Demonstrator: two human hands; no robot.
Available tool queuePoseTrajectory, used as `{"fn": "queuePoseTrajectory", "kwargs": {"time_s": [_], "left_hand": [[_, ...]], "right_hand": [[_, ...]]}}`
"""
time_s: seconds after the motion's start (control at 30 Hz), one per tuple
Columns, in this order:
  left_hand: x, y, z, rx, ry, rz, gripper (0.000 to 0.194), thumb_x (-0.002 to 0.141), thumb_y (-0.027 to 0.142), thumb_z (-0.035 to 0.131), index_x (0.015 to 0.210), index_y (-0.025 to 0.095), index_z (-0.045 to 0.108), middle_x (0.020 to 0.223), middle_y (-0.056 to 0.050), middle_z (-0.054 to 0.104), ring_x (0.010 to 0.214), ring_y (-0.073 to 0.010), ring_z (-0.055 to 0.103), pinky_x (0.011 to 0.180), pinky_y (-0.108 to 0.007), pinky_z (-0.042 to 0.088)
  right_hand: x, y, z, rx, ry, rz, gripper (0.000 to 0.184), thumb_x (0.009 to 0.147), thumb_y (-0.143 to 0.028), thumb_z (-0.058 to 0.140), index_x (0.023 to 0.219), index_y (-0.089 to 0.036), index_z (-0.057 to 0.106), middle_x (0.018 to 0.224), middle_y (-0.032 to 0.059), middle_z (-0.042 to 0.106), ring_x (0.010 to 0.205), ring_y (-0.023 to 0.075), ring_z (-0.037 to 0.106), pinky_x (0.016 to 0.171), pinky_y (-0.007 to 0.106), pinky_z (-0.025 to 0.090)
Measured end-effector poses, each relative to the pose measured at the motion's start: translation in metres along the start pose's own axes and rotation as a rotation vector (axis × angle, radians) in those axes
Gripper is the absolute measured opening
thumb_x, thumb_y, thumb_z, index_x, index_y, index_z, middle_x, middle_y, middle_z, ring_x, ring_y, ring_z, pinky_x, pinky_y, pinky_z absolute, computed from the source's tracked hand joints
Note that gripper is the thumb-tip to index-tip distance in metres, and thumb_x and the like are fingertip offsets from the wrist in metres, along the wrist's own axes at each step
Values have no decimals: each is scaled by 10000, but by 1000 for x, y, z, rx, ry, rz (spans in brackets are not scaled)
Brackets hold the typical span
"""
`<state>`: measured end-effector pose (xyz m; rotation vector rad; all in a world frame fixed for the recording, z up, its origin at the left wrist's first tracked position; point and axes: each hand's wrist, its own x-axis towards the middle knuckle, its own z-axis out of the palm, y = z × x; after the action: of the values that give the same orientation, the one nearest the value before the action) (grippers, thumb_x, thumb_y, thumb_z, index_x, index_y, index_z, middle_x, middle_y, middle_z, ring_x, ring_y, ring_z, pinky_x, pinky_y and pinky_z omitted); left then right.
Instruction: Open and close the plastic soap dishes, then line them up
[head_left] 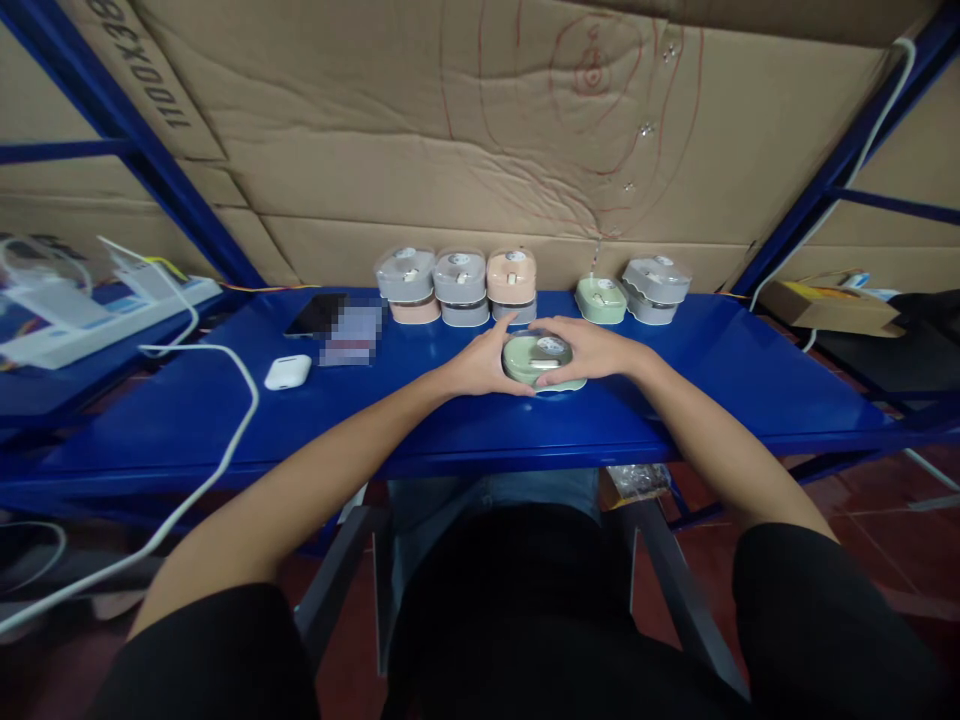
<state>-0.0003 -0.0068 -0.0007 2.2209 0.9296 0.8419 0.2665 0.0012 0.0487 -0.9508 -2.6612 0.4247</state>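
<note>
Near the front of the blue table, a pale green lidded box with a clear cover and a round sticker sits between my two hands. My left hand curves around its left side, thumb and fingers against the rim. From the right, my right hand grips it, with the thumb low on the front and fingers over the far edge. Behind my hands stand stacked boxes of the same shape: a grey one on a peach one, two grey ones, and a peach one on a grey one.
Farther right are a single green box and a grey stack. On the left lie a white earphone case, a dark phone and a blurred-out item. A white cable crosses the left edge; cardboard walls the back.
</note>
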Motion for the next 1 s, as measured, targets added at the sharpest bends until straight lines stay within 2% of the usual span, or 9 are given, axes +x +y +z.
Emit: {"fn": "queuePoseTrajectory", "kwargs": {"time_s": [0.1,0.3,0.43,0.57,0.63,0.73,0.8,0.9,1.0], "left_hand": [[-1,2,-2,21,-7,26,1485,623,530,1078,1821,209,263,1579,-248,708,1566,-534,586,1294,-710,438],[0,-5,-5,60,29,21,1384,615,454,1062,1774,172,361,1600,-274,655,1491,-540,634,1259,-726,489],[2,-14,-11,-19,124,71,1312,659,429,1040,1752,179,358,1509,-239,704,1405,-479,703,1211,-678,556],[8,-20,-21,-46,299,163,1131,798,461,978,1723,252,363,1505,-221,713,1367,-411,726,1149,-614,592],[11,-22,-25,10,378,197,1062,836,454,945,1707,256,370,1455,-201,741,1302,-374,749,1104,-577,604],[12,-21,-26,99,426,216,951,868,415,900,1667,229,419,1355,-170,772,1203,-328,767,1047,-527,617],[11,-19,-23,128,425,217,889,888,388,876,1648,224,445,1332,-164,772,1185,-321,764,1026,-513,622],[9,-14,-20,149,394,210,854,903,358,862,1642,229,454,1341,-163,766,1180,-319,764,1021,-506,629],[7,-10,-20,161,359,199,834,912,359,853,1635,232,457,1340,-153,763,1176,-313,763,1016,-497,633]], "right_hand": [[-1,4,1,-28,-15,4,1111,782,-772,896,1684,-207,577,1482,187,721,1368,450,672,1190,646,546],[-6,26,-2,-14,-65,-36,1307,654,-678,1026,1776,-290,480,1599,147,686,1424,476,653,1233,678,533],[-6,30,-10,51,79,-76,1206,702,-659,1006,1745,-288,526,1689,130,644,1513,467,616,1301,658,480],[-6,28,-24,67,299,-71,1074,774,-725,934,1680,-259,595,1691,138,646,1499,439,642,1300,626,479],[-6,34,-32,-13,454,43,1024,792,-769,899,1634,-251,632,1654,152,672,1482,451,644,1282,643,482],[-6,52,-40,-193,700,381,982,856,-797,822,1607,-192,633,1543,226,713,1438,494,636,1225,696,492],[-3,64,-42,-308,783,606,975,902,-798,772,1601,-138,612,1479,279,712,1403,516,634,1178,713,500],[2,76,-40,-422,761,833,935,941,-789,737,1548,-89,614,1466,336,675,1358,531,645,1116,705,517],[7,76,-35,-475,684,936,889,959,-754,745,1511,-70,616,1445,363,668,1319,525,665,1079,662,535]]}}
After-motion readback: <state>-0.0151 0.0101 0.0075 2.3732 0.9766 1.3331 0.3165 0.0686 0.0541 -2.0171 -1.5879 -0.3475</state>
